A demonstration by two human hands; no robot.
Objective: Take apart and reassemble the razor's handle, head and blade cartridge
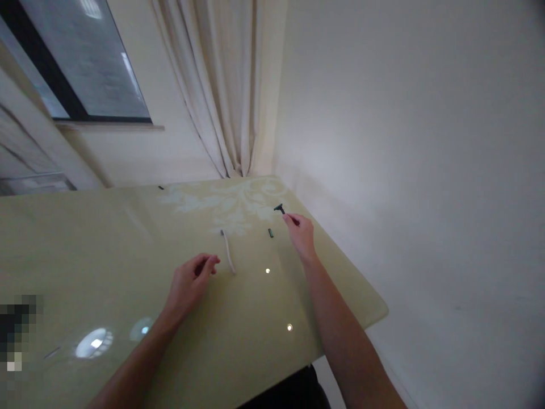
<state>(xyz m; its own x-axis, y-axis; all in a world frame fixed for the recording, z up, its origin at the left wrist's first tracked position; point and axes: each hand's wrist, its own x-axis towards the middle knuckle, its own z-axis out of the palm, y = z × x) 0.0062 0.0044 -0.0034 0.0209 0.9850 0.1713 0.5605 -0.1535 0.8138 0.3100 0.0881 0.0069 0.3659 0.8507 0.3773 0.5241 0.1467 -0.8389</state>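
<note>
Table [106,244]: glossy pale green, spread beneath both hands.
Curtain [221,85]: hung behind the table's far edge.
Right hand [300,230]: thumb and fingers were pinched closed on the handle of a razor [279,208].
Left hand [193,278]: loosely curled; whether thumb and fingertips met, one could not tell.
Toothbrush [227,253]: lay just beside the left fingertips.
Razor: its head pointed away from the person.
Dark strip [271,233]: lay between toothbrush and right hand.

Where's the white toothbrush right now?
In the head view, the white toothbrush lies on the table just right of the left hand, left of the small dark piece near the right hand.
</note>
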